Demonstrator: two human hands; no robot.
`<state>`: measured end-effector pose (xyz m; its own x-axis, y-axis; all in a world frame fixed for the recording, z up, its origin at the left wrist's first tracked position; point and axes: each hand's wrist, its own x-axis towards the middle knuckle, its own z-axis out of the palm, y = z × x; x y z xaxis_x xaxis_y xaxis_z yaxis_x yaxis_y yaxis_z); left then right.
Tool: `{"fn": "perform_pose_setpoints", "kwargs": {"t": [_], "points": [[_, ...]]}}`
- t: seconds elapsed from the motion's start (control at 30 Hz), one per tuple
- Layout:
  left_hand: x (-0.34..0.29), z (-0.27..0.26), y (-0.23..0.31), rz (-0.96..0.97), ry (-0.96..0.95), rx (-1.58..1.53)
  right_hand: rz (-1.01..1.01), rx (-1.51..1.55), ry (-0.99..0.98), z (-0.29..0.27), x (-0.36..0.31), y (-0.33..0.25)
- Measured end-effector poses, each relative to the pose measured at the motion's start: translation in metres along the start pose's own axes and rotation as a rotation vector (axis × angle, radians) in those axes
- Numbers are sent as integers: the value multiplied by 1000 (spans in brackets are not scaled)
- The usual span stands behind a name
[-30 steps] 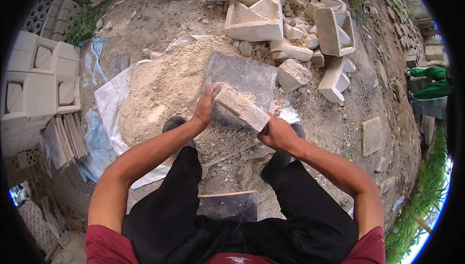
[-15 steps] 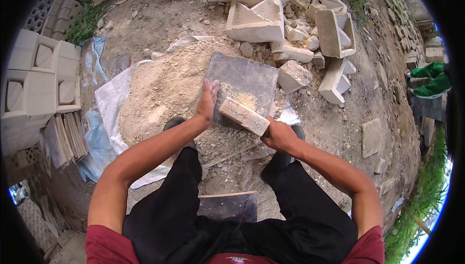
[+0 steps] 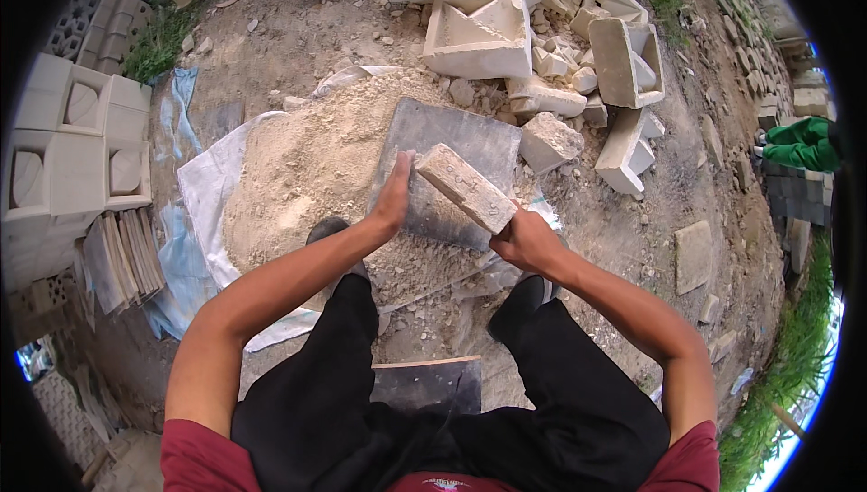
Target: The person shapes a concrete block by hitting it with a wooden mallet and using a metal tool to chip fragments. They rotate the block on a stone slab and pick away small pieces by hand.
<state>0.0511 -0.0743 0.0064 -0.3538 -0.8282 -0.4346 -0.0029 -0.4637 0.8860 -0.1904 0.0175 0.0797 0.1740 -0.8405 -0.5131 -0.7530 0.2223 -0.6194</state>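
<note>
My right hand [image 3: 531, 241] is closed around the near right end of a pale, rough, brick-shaped block [image 3: 467, 189]. I cannot tell if it is wood or masonry. The block slants over a dark flat board [image 3: 470, 126], its far end toward my left hand. My left hand [image 3: 395, 192] is held edge-on with straight fingers at the board's left side, and nothing is in it. Beneath the board lies a heap of sandy, crumbly powder [image 3: 289, 176], spread on a white sheet [image 3: 206, 185].
Broken and hollow cream blocks [image 3: 483, 36] lie beyond the board, with a rubble chunk [image 3: 549, 142] beside it. Stacked blocks [image 3: 77, 144] and leaning thin boards [image 3: 122, 257] stand at left. Another dark board [image 3: 429, 385] lies between my legs. A person in green trousers [image 3: 804, 142] is far right.
The block has shifted up and slightly right with my right hand. The loose crumbs seen on the board beside it no longer show. My left hand has turned more edge-on.
</note>
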Motion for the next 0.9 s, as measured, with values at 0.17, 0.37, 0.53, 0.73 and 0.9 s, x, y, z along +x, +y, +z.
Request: {"fn": "perform_pose_setpoints", "kwargs": {"t": [0.17, 0.37, 0.53, 0.73, 0.9], "points": [[-2, 2, -1, -20, -95, 27, 13, -86, -10, 0, 2, 15], [4, -7, -13, -8, -64, 13, -28, 93, 31, -4, -1, 2], [2, 5, -3, -47, -92, 28, -40, -31, 33, -1, 10, 31], [6, -10, -17, 16, -112, 97, -135, -288, 358, -8, 5, 31], [6, 0, 24, 300, -211, 303, -233, -516, 390, -16, 9, 39]]}}
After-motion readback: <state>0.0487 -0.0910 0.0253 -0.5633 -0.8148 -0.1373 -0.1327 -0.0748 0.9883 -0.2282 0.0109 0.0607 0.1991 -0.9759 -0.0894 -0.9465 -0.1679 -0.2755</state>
